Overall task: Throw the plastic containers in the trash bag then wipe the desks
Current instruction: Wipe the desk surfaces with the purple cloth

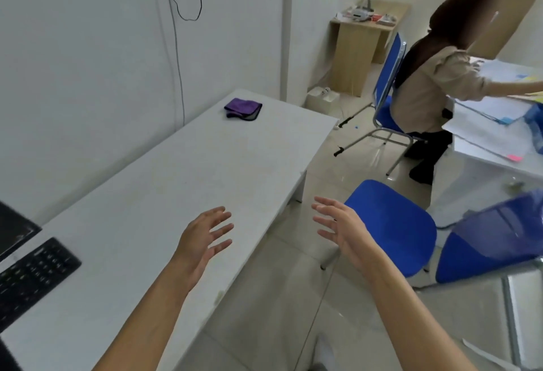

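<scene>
Both forearms reach forward from the bottom edge, bare, and neither hand holds anything. The left hand point(202, 241) hovers over the near part of the white desk point(176, 170), just inside its front edge, with the fingers straight and fanned apart. The right hand point(340, 229) is level with it but off the desk, over the tiled floor, its fingers spread the same way and pointing toward the left hand.

A folded purple cloth point(243, 108) lies on the far end of the desk, well ahead of the left hand and apart from it. To the left of the left hand, a black keyboard point(32, 276) sits on the desk, with the corner of a dark monitor point(14, 229) behind it.

Just beyond the right hand stands a blue chair point(393, 223). Far ahead of that hand and to its right, a person point(435, 88) sits reaching over a second desk point(476, 170) covered with papers.
</scene>
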